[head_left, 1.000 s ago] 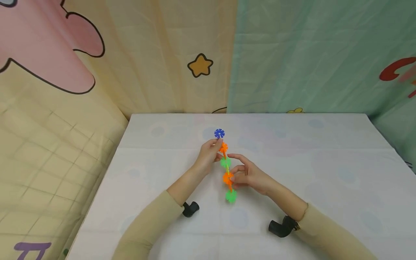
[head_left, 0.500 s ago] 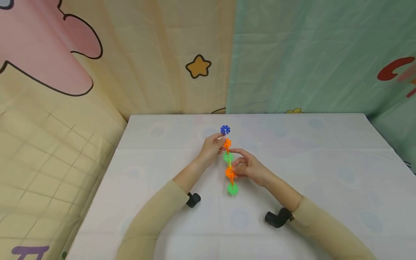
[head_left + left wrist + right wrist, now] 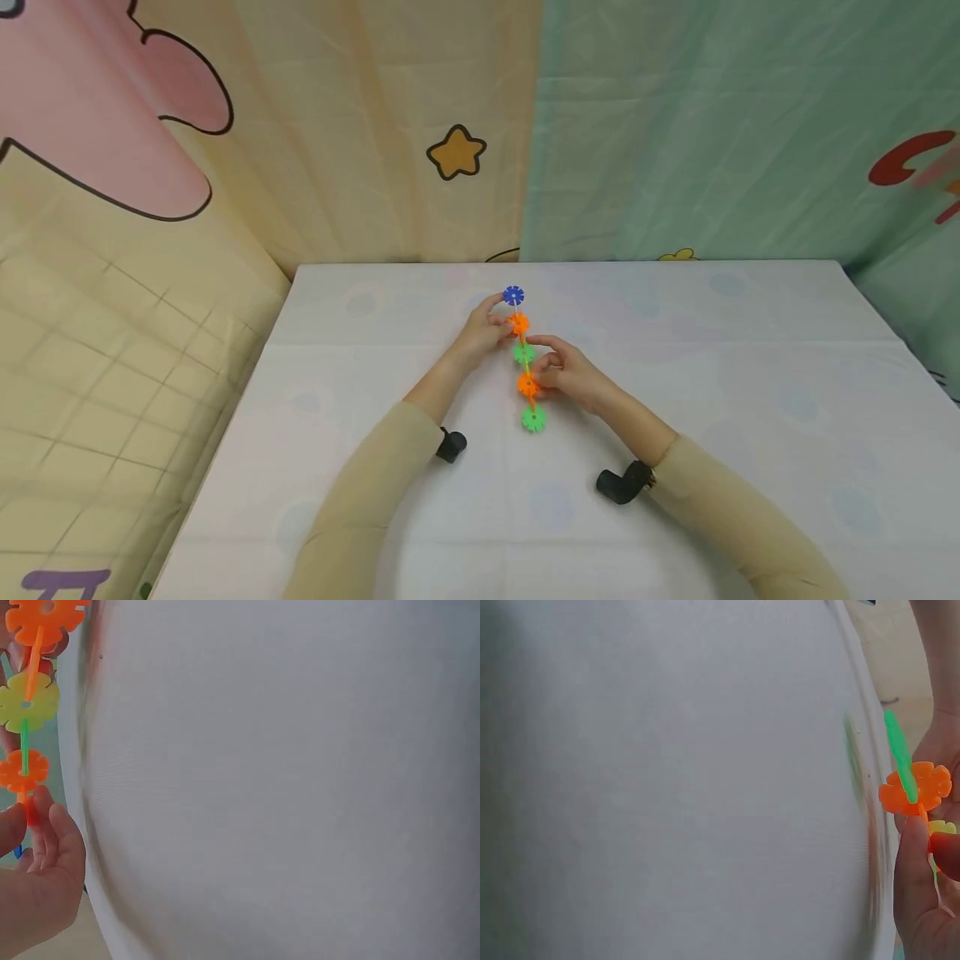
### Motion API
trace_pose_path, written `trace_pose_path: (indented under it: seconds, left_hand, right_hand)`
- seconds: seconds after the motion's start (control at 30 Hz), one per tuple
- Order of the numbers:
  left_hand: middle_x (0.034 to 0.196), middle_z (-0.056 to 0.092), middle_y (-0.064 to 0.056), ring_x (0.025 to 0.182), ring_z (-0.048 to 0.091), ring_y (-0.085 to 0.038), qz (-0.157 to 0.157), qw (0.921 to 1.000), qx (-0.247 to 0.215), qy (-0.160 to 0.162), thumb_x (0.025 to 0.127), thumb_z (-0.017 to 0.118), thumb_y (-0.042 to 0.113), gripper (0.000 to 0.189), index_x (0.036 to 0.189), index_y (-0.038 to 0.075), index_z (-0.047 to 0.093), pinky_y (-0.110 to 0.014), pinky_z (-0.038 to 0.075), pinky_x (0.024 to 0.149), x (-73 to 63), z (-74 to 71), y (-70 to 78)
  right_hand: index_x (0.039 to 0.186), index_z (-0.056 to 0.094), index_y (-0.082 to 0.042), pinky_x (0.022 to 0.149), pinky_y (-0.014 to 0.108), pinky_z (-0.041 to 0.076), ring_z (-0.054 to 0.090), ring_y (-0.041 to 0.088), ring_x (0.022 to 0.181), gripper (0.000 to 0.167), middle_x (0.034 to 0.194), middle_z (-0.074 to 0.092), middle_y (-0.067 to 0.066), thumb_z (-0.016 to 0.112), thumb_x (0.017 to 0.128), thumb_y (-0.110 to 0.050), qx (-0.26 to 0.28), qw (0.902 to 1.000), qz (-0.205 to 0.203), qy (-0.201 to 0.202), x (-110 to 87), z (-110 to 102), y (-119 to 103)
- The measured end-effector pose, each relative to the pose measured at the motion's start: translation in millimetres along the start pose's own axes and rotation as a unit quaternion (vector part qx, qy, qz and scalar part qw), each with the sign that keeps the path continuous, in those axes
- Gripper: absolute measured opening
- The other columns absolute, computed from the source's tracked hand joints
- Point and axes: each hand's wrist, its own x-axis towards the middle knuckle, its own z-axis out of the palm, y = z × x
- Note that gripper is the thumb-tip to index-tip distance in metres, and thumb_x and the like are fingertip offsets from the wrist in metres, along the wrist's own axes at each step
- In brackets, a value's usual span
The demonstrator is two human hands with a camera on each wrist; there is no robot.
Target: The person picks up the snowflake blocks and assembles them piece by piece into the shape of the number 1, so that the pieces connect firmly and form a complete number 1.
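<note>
A chain of interlocking snowflake discs (image 3: 524, 355) runs lengthwise between my two hands. Its far end is a blue disc (image 3: 513, 296); below come orange, green and orange discs joined by others seen edge-on, down to a green disc (image 3: 534, 419) nearest me. My left hand (image 3: 476, 335) pinches the chain near the upper orange disc (image 3: 519, 323), index finger reaching up beside the blue one. With thumb and fingers, my right hand (image 3: 576, 377) pinches the chain by the lower orange disc (image 3: 528, 385). In the left wrist view, the left fingers (image 3: 67, 840) grip an edge-on orange disc.
A white cloth-covered table (image 3: 720, 400) lies under both hands. Behind it hangs a printed curtain (image 3: 637, 150), and another drapes along the left side. Black wrist-worn cameras (image 3: 622, 483) stick out under both forearms.
Both hands and the chain have moved away from me, toward the table's back. My left grip has slid down from just under the blue disc to the upper orange disc.
</note>
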Motion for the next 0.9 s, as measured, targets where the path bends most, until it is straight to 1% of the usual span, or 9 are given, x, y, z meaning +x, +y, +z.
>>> trace_pose_path:
  seconds: [0.13, 0.27, 0.4, 0.5, 0.6, 0.67, 0.77, 0.83, 0.9]
  left_hand:
    - [0.114, 0.058, -0.019, 0.080, 0.061, -0.017, -0.008, 0.9999, -0.003, 0.010, 0.092, 0.051, -0.004, 0.059, 0.145, 0.015, 0.033, -0.022, 0.049, 0.065, 7.6, -0.7, -4.5]
    - [0.112, 0.057, -0.019, 0.075, 0.059, -0.014, -0.004, 0.9998, -0.013, 0.015, 0.092, 0.051, -0.005, 0.058, 0.144, 0.015, 0.035, -0.019, 0.048, 0.062, 11.8, 0.0, -8.1]
    - [0.113, 0.056, -0.020, 0.073, 0.057, -0.014, 0.004, 0.9996, -0.016, 0.025, 0.091, 0.050, -0.007, 0.057, 0.143, 0.012, 0.036, -0.018, 0.047, 0.061, 12.7, 1.3, -9.2]
    - [0.112, 0.055, -0.021, 0.070, 0.056, -0.013, 0.005, 0.9994, -0.018, 0.031, 0.091, 0.049, -0.008, 0.056, 0.142, 0.010, 0.036, -0.017, 0.047, 0.059, 13.3, 2.6, -10.0]
    - [0.107, 0.055, -0.020, 0.067, 0.054, -0.012, 0.005, 0.9991, -0.021, 0.036, 0.089, 0.048, -0.010, 0.057, 0.142, 0.007, 0.036, -0.016, 0.047, 0.059, 12.9, 4.4, -10.7]
    - [0.100, 0.055, -0.017, 0.066, 0.053, -0.012, 0.012, 0.9988, -0.014, 0.045, 0.088, 0.048, -0.012, 0.055, 0.140, 0.004, 0.037, -0.016, 0.047, 0.059, 12.1, 5.4, -11.1]
    - [0.091, 0.053, -0.014, 0.064, 0.051, -0.012, 0.028, 0.9975, 0.012, 0.063, 0.086, 0.049, -0.013, 0.052, 0.137, 0.000, 0.042, -0.016, 0.046, 0.059, 10.0, 7.0, -10.6]
    - [0.089, 0.054, -0.014, 0.065, 0.051, -0.012, 0.040, 0.9958, 0.036, 0.075, 0.085, 0.049, -0.012, 0.050, 0.134, -0.001, 0.045, -0.017, 0.045, 0.060, 8.8, 7.6, -9.7]
    - [0.092, 0.056, -0.015, 0.068, 0.052, -0.015, 0.047, 0.9932, 0.066, 0.083, 0.086, 0.050, -0.009, 0.047, 0.131, -0.001, 0.047, -0.020, 0.046, 0.062, 7.0, 7.0, -8.4]
  right_hand:
    - [0.142, 0.031, -0.007, 0.068, 0.031, 0.055, 0.059, 0.015, 0.071, 0.059, 0.086, 0.053, 0.007, 0.051, 0.089, 0.010, 0.002, 0.9998, 0.017, 0.006, 6.4, 1, 0]
    - [0.142, 0.030, -0.006, 0.068, 0.031, 0.055, 0.059, 0.015, 0.071, 0.060, 0.085, 0.053, 0.007, 0.052, 0.089, 0.010, 0.004, 0.9997, 0.024, 0.008, 11.9, 1, 2]
    - [0.143, 0.030, -0.006, 0.067, 0.030, 0.055, 0.060, 0.014, 0.070, 0.060, 0.083, 0.054, 0.006, 0.052, 0.089, 0.010, 0.012, 0.9995, 0.027, 0.010, 15.4, 2, 2]
    - [0.143, 0.030, -0.005, 0.066, 0.030, 0.055, 0.060, 0.013, 0.069, 0.060, 0.083, 0.054, 0.005, 0.051, 0.088, 0.011, 0.018, 0.9993, 0.030, 0.009, 16.5, 3, 1]
    - [0.143, 0.030, -0.004, 0.066, 0.030, 0.055, 0.059, 0.013, 0.069, 0.060, 0.083, 0.054, 0.005, 0.050, 0.089, 0.011, 0.017, 0.9993, 0.031, 0.007, 17.0, 2, 2]
    - [0.143, 0.029, -0.004, 0.067, 0.030, 0.055, 0.058, 0.013, 0.069, 0.060, 0.083, 0.054, 0.005, 0.050, 0.089, 0.011, 0.015, 0.9994, 0.031, 0.006, 16.9, 2, 2]
    - [0.143, 0.029, -0.003, 0.067, 0.029, 0.055, 0.059, 0.013, 0.069, 0.060, 0.083, 0.055, 0.005, 0.051, 0.089, 0.011, 0.013, 0.9994, 0.031, 0.005, 16.5, 2, 2]
    - [0.143, 0.029, -0.003, 0.067, 0.029, 0.055, 0.060, 0.013, 0.069, 0.060, 0.083, 0.055, 0.005, 0.051, 0.089, 0.010, 0.014, 0.9994, 0.032, 0.004, 16.3, 2, 1]
    - [0.143, 0.029, -0.003, 0.066, 0.029, 0.055, 0.060, 0.013, 0.068, 0.060, 0.083, 0.055, 0.006, 0.052, 0.089, 0.010, 0.015, 0.9992, 0.036, 0.005, 16.1, 2, 1]
